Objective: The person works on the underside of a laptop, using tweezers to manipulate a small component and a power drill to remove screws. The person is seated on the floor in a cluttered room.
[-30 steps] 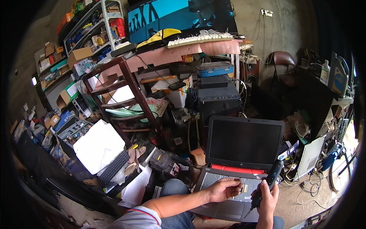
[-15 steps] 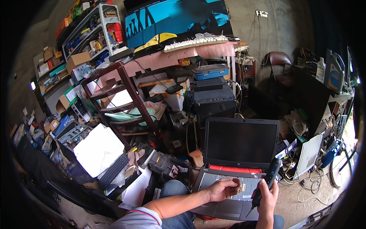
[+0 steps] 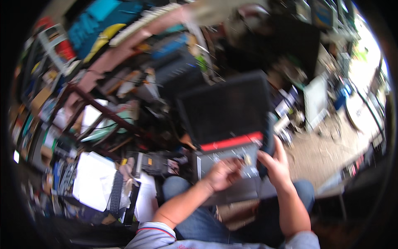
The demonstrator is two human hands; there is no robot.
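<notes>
An open laptop rests across my knees, its dark screen [image 3: 226, 108] tilted up and its grey base [image 3: 207, 159] without a keyboard. A red strip [image 3: 232, 142] shows along the hinge. Over the base, my left hand [image 3: 224, 174] is closed, its fingertips drawn together. What they pinch, if anything, is blurred. My right hand [image 3: 277, 166] grips a dark pen-shaped electric screwdriver [image 3: 268, 135] at the laptop's right edge. Its tip cannot be made out in the blur.
A dark wooden chair [image 3: 97, 108] leans to the left, near a white panel [image 3: 94, 180] and a black keyboard [image 3: 116, 193]. Behind the laptop stands a black printer-like box [image 3: 178, 70]. Cables and a grey panel [image 3: 316, 99] lie on the right.
The view has swung right and tilted, smearing the picture. The screwdriver, tip down before, is now beside the laptop's right edge. My left hand remains over the base.
</notes>
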